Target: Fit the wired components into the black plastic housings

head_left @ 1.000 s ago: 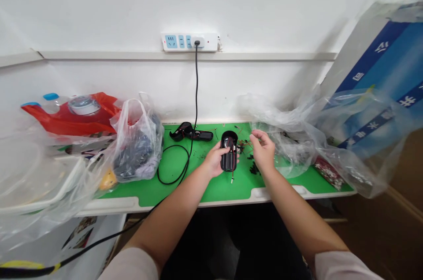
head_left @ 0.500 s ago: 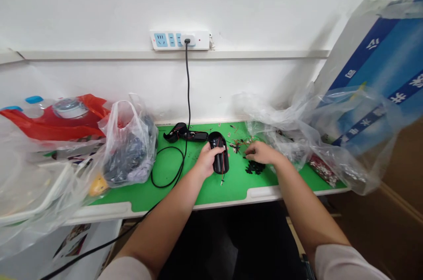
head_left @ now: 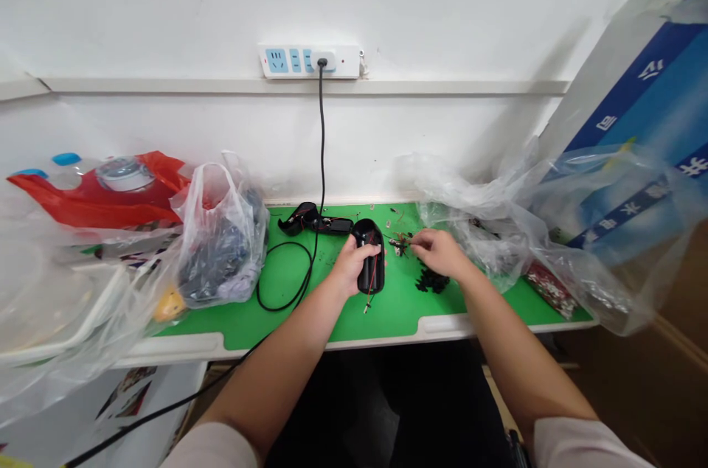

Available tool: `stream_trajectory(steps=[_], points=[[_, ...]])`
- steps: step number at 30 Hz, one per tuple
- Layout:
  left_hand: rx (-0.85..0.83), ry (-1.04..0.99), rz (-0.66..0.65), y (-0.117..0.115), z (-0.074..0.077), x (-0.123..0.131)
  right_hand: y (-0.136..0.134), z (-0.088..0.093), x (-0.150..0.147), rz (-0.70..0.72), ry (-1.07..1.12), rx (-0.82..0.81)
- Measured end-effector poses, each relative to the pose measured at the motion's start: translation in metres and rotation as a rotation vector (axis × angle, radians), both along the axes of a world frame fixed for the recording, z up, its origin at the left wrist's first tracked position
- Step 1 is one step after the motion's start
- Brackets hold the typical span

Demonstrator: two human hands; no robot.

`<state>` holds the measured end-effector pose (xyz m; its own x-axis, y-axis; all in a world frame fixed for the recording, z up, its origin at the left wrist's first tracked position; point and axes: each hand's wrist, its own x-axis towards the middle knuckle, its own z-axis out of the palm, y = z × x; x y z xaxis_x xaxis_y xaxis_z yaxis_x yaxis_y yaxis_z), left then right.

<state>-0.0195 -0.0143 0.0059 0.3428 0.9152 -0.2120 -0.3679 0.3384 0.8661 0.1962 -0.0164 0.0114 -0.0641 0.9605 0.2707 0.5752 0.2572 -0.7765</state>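
My left hand [head_left: 350, 265] grips a black oval plastic housing [head_left: 369, 256] with red wires running down it, resting on the green mat [head_left: 287, 298]. My right hand [head_left: 439, 253] reaches down to the mat just right of the housing, fingers curled and pinched over a scatter of small wired parts [head_left: 401, 241]. What the fingers pinch is too small to name. A heap of small black pieces [head_left: 432, 281] lies beside the right wrist.
Another black casing [head_left: 315, 219] with a black cord [head_left: 321, 151] runs up to a wall power strip [head_left: 310, 60]. A clear bag of dark parts [head_left: 221, 250] sits left, with red bag [head_left: 105, 195]. Clear plastic bags [head_left: 498, 232] and a blue box [head_left: 647, 129] crowd the right.
My right hand dropped from above the mat to the small parts and now pinches among them. The left hand kept its hold on the black housing.
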Motion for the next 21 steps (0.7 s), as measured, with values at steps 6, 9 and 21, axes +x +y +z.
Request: stream_trajectory(steps=[6, 9, 21], points=[[0.020, -0.007, 0.008, -0.001, 0.002, 0.002, 0.000, 0.009, -0.030, 0.236, 0.893, -0.431], [0.053, -0.008, 0.059, -0.002, 0.005, 0.003, 0.000, -0.003, -0.044, 0.277, 1.085, -0.563], [0.059, 0.011, 0.095, -0.003, 0.008, 0.006, -0.004, -0.016, -0.046, 0.293, 1.169, -0.589]])
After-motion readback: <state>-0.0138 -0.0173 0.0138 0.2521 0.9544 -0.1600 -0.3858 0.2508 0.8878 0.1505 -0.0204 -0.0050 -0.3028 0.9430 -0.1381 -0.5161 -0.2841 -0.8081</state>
